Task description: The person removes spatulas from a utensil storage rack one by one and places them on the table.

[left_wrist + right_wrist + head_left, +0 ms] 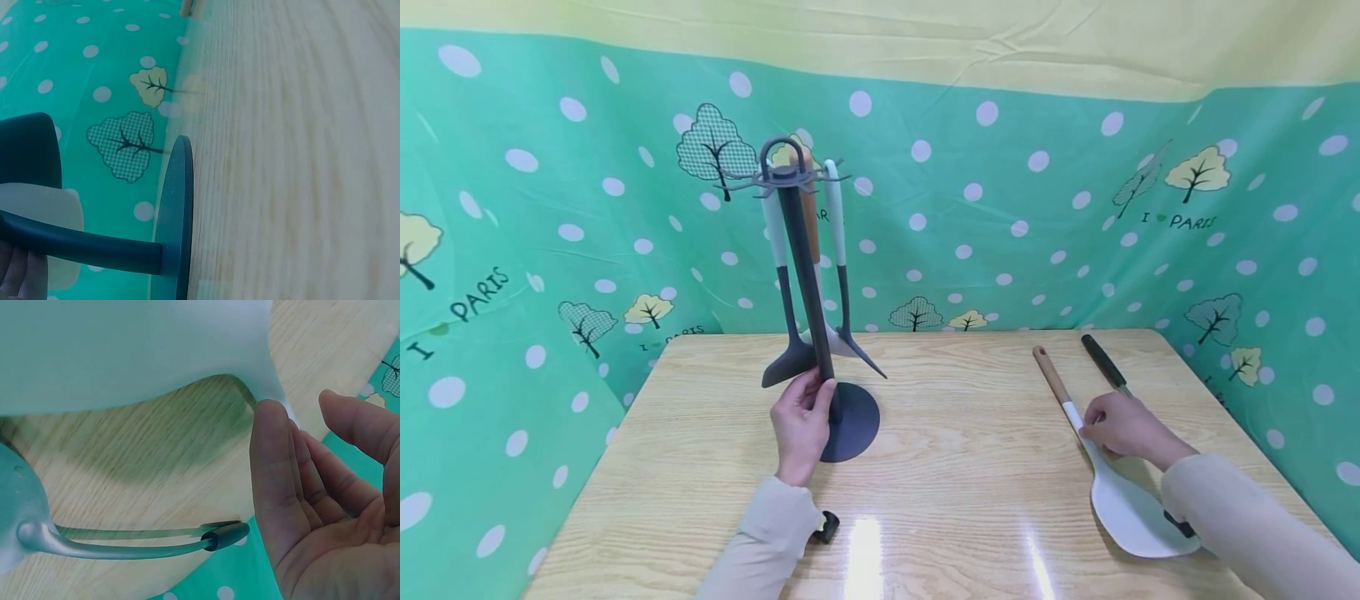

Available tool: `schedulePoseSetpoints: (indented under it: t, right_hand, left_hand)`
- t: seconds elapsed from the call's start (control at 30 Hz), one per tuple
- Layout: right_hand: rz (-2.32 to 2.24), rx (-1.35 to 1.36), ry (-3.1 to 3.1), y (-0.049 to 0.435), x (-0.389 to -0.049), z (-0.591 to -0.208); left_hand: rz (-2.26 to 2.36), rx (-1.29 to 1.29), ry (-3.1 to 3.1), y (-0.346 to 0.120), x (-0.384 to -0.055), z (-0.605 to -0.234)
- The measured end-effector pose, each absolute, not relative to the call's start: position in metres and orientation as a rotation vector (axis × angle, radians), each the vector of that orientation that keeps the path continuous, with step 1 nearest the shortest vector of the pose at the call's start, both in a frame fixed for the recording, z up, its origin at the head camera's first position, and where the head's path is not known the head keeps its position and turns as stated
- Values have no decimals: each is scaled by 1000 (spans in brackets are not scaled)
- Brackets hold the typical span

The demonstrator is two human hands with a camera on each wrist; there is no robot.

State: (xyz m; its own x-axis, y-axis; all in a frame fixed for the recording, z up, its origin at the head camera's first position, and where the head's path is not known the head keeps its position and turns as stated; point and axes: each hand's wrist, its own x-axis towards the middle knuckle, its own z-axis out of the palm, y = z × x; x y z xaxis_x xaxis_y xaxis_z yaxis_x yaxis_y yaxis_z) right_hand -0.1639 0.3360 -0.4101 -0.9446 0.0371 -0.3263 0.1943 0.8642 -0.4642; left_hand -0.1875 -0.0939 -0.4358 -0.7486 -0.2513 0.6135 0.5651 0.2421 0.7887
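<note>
My left hand [801, 421] grips the lower pole of a black utensil stand [808, 275] between thumb and fingers, just above its round base [859, 425]. From the stand's hooks hang several utensils, among them a dark-headed one with a pale handle [777, 225] and a white one with a wooden handle [810, 217]. At the right, my right hand [1123, 427] is at the neck of a white turner [1138, 517] with a wooden handle [1051, 372]. In the right wrist view, its fingers [275, 456] meet the neck's edge, while the thumb [353, 419] stands apart.
Beside the turner lies a metal ladle [25, 506] with a black-ended handle [1103, 360], partly hidden under my right hand and forearm. The wooden table [955, 433] is backed by a green dotted cloth [970, 233] at the rear and sides.
</note>
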Motion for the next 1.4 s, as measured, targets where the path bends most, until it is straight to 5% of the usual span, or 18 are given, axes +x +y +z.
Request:
schedulePoseSetpoints:
  t: [1.4]
  right_hand:
    - [-937,-55,2819,287,-174,-410]
  left_hand:
    - [-1580,-277,-1865,-94,-186,-434]
